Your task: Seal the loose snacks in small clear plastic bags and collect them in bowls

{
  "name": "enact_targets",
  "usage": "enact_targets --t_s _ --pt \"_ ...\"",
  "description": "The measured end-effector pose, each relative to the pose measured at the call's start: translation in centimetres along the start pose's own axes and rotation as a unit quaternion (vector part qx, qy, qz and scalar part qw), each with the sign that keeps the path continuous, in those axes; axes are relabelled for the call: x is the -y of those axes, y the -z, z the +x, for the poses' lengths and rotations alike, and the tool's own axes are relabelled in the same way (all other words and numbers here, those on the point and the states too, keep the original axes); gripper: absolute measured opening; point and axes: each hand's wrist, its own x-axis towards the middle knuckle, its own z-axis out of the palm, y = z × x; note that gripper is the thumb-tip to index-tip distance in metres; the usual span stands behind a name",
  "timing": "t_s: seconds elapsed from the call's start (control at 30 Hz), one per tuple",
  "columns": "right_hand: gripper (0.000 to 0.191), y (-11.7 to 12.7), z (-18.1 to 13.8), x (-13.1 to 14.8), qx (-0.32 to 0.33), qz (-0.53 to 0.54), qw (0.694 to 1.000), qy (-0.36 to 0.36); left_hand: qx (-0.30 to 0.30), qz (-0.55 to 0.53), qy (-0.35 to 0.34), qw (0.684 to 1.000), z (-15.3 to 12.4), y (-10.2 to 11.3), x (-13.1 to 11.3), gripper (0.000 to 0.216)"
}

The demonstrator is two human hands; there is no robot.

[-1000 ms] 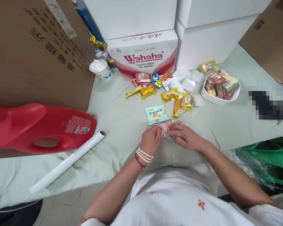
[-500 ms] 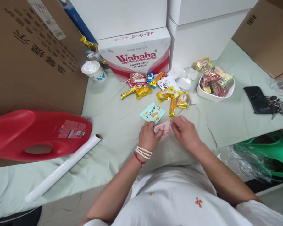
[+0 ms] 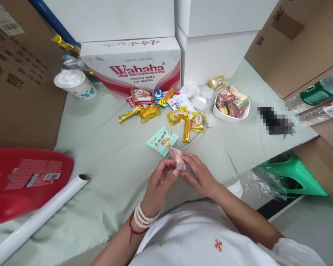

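Observation:
Between my hands is a small pink snack packet [image 3: 180, 161] in clear, crinkled plastic, held just above the cloth near the table's front edge. My left hand [image 3: 162, 180], with a beaded bracelet and red cord at the wrist, pinches its left side. The fingers of my right hand [image 3: 199, 174] are closed around its right side. Just beyond lies a flat mint-green snack pouch [image 3: 162, 141] with a cartoon animal. Farther back is a pile of wrapped snacks, among them a yellow stick packet [image 3: 187, 129] and a round yellow-wrapped cake [image 3: 197, 122].
A white bowl [image 3: 231, 119] of packets stands right of the pile. Behind are a Wahaha carton [image 3: 135, 70] and white boxes [image 3: 211, 55]. At left are a paper cup [image 3: 77, 85], a red jug [image 3: 30, 181] and a white roll [image 3: 41, 218]. Plastic bottles [image 3: 319, 92] lie at right.
The view has shifted to the right. My hands have drawn closer together on the pink packet, which is now more upright, and my right hand has turned to wrap around its side.

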Motion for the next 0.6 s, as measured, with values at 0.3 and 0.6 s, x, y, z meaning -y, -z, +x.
enact_targets --t_s 0.3,0.6 --pt "0.028 18.1 3.3 -5.8 -0.33 0.065 0.913 -0.23 -0.162 0.044 0.04 0.985 -2.7 7.5 2.2 0.04" --pt "0.022 23.9 12.1 -10.9 -0.267 -0.234 0.864 -0.357 -0.226 0.061 0.051 0.971 -5.3 10.1 3.5 0.041"
